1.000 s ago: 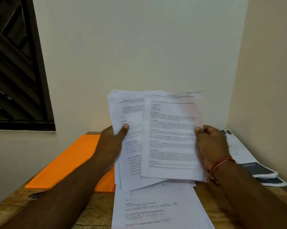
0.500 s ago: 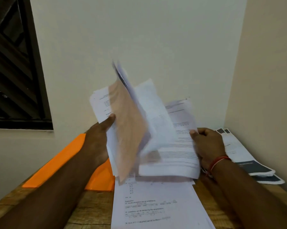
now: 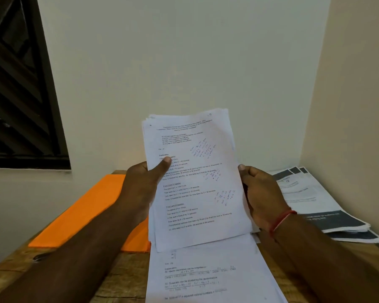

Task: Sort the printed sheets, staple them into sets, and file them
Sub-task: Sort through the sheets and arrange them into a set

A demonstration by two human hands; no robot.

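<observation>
A stack of white printed sheets (image 3: 197, 182) stands nearly upright above the table, its top page showing typed text and red handwriting. My left hand (image 3: 140, 189) grips the stack's left edge, thumb on the front page. My right hand (image 3: 260, 193), with a red thread at the wrist, holds the stack's right edge, fingers behind the paper. Below it, more printed sheets (image 3: 208, 274) lie flat on the wooden table (image 3: 123, 274). No stapler shows.
An orange folder (image 3: 86, 211) lies on the table's left side, partly under my left forearm. A pile of booklets with dark bands (image 3: 319, 206) sits at the right by the wall. A dark window (image 3: 16, 84) is at the upper left.
The fanned, flipping sheets have come together into one squared stack held by both hands. A different page with red notes now faces me.
</observation>
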